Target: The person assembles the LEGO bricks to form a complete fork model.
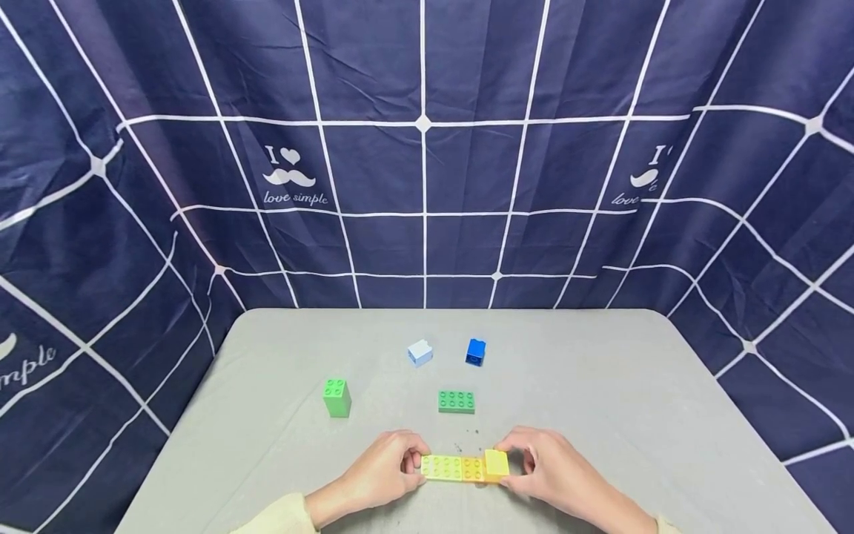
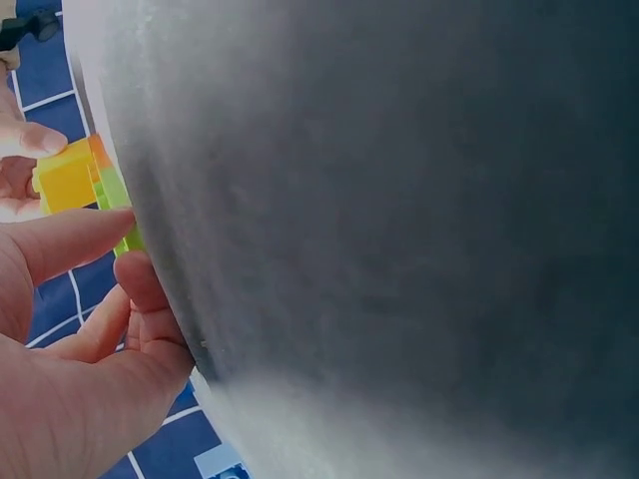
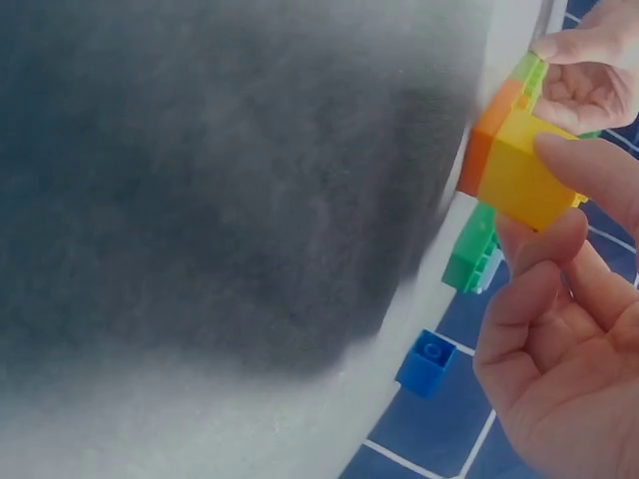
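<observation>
Close to the front of the table, a lime-green toy building brick (image 1: 442, 468) and an orange brick (image 1: 472, 469) lie end to end in one row. A yellow brick (image 1: 497, 463) sits on the orange one's right end. My left hand (image 1: 387, 463) pinches the lime-green brick's left end between thumb and fingers. On the other side, my right hand (image 1: 550, 469) pinches the yellow brick, its thumb and a finger against opposite sides in the right wrist view. The orange brick (image 3: 483, 150) shows there under the yellow one.
Beyond the hands lies a dark green brick (image 1: 457, 402). Farther back are a pale blue brick (image 1: 420, 353) and a blue brick (image 1: 476, 352). A tall bright green brick (image 1: 337, 399) stands to the left. The grey table (image 1: 587, 371) ends at a navy checked curtain (image 1: 373, 245).
</observation>
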